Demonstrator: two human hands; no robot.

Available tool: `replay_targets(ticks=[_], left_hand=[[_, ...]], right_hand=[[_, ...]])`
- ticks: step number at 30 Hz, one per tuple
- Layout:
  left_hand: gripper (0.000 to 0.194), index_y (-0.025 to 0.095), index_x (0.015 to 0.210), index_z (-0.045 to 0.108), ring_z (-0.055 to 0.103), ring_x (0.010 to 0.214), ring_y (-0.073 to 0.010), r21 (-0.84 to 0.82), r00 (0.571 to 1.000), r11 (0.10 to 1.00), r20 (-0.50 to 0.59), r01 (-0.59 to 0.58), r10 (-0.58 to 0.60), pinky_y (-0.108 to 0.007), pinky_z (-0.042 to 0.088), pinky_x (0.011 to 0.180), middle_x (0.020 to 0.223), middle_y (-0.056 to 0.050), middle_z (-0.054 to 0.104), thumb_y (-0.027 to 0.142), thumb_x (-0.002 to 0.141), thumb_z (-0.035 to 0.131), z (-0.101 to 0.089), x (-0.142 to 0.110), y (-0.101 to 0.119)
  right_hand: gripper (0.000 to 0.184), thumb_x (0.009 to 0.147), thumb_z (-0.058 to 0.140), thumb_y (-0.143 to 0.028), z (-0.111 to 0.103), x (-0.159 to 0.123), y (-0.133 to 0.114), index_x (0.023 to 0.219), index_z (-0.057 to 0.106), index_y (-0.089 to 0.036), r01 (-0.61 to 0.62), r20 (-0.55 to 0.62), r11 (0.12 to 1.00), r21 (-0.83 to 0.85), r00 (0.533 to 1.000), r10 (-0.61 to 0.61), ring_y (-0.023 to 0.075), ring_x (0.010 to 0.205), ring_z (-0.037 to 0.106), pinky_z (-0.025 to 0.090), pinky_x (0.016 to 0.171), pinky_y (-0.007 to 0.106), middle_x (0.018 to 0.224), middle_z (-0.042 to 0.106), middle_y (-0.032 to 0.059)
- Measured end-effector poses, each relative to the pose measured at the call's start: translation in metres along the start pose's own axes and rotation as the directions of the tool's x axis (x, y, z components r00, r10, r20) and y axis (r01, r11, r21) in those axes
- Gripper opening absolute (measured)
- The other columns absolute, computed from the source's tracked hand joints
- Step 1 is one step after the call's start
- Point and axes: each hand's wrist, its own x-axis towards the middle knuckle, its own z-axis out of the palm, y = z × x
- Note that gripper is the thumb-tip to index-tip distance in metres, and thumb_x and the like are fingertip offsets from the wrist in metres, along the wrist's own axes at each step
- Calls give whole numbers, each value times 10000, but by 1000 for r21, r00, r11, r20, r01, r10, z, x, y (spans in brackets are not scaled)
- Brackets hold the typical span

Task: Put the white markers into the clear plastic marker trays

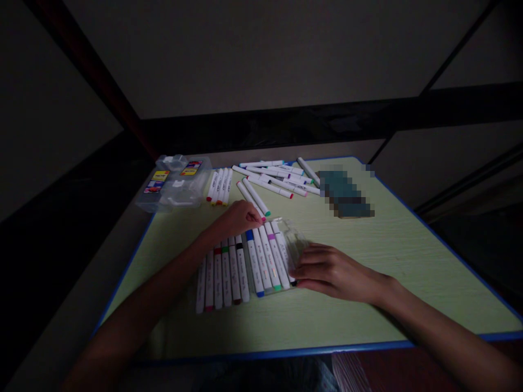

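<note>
two hands at marker row (245, 264): left hand (239, 216) fingers curled on tops, right hand (327, 270) fingers together against clear case (294, 245).

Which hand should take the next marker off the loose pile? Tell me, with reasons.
Probably the left hand. It rests at the far end of the marker row, nearest the loose pile, with two markers lying just beyond its fingertips. The right hand lies nearer, against the clear tray.

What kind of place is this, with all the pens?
Probably a desk at home or in a classroom, set up for colouring. A pale green table with a blue edge holds many marker pens and a clear plastic marker case. The room around is dark.
</note>
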Motion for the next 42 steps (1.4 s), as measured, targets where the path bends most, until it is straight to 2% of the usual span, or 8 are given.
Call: replay_targets(ticks=[18,23,30,37,42], left_hand=[[105,149,626,685,585,571,-100,-11,1000,1000,-13,-22,22,-187,411,535,611,-20,665,137,637,581,3,1,-5],[91,148,632,687,580,587,-102,-10,998,1000,-59,-27,26,-204,421,555,645,-30,665,144,644,597,5,3,-1],[171,153,714,698,586,621,-110,-14,1000,1000,-5,-8,7,-216,417,582,698,-32,672,110,689,535,-7,5,-8],[268,197,786,708,585,718,-117,17,988,989,48,-150,149,-226,423,659,789,-30,657,84,725,472,-8,2,-8],[259,181,784,712,577,699,-116,36,989,991,80,-129,126,-230,414,656,783,-43,649,87,720,480,-7,1,-6]], right_hand=[[216,882,459,-287,-1,1,0,979,626,-189,-13,13,1000,13,1000,12,154,770,556,423,698,323,827,650,43],[217,883,460,-288,0,1,0,988,623,-191,-3,-2,1000,10,1000,3,154,770,556,423,698,321,828,650,39],[224,890,445,-291,-1,1,0,990,617,-187,-1,1,1000,-13,1000,1,151,778,554,417,713,318,834,648,33],[233,893,439,-299,-1,1,0,997,614,-186,-12,19,1000,-11,1000,12,151,766,548,405,697,310,820,646,34],[237,890,443,-301,0,0,1,1001,615,-181,-14,20,1000,-8,1000,14,152,768,544,406,699,306,815,648,35]])
